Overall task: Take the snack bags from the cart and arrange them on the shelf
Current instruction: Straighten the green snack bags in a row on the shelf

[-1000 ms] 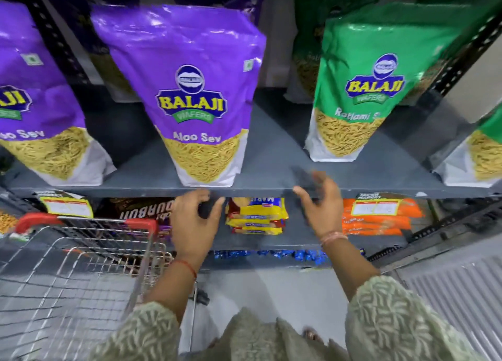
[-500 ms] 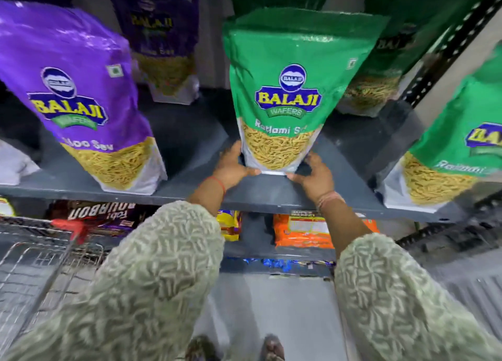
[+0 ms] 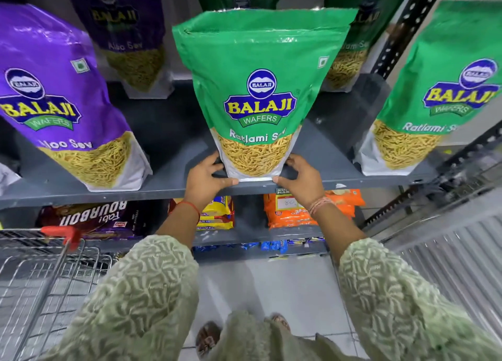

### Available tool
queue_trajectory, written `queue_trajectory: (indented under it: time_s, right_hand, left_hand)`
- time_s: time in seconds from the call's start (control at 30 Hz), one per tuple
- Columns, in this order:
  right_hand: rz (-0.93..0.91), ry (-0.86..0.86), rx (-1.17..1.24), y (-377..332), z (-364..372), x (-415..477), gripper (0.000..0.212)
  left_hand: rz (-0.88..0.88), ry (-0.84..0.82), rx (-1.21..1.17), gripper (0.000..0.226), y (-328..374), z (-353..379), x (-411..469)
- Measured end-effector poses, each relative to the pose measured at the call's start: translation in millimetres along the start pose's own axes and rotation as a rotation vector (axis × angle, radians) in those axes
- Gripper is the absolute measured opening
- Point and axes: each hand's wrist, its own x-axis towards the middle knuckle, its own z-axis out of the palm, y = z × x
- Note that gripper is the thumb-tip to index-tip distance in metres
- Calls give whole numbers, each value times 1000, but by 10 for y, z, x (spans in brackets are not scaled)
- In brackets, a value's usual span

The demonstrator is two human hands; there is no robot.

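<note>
A green Ratlami Sev bag stands upright at the front edge of the grey shelf. My left hand grips its lower left corner and my right hand grips its lower right corner. To the left stands a purple Aloo Sev bag, and another green bag stands to the right. Further bags, purple and green, stand behind in shadow. The wire cart with its red handle is at the lower left, and the part in view holds no bags.
The lower shelf holds a Bourbon biscuit pack, yellow packs and orange packs. A black perforated upright frames the shelf on the right. A corrugated metal panel lies at the lower right. My feet stand on the tiled floor.
My view and both hands shifted right from the purple bag to the green bag. The hands closed on its bottom corners, and the bag now stands nearer the shelf's front edge.
</note>
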Motion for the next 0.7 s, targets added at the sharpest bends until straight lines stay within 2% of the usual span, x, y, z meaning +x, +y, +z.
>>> queue_trajectory:
  time_s: [0.47,0.57,0.63,0.7]
  right_hand:
    - [2,12,-63,-12,18,-38,52]
    - [-44,28,-115,33,-26,-105,55]
    - [-55,150,-138,173,-91,-281,60]
    - [-31,358,-103,383,-356,-513,55]
  left_hand:
    - [50,-31,16,81,-97,-29,32]
    - [44,-34,13,82,-70,-15,-28]
    - [40,54,-2,80,-77,-13,-201]
    - [98,312,92,62,-54,135,-513]
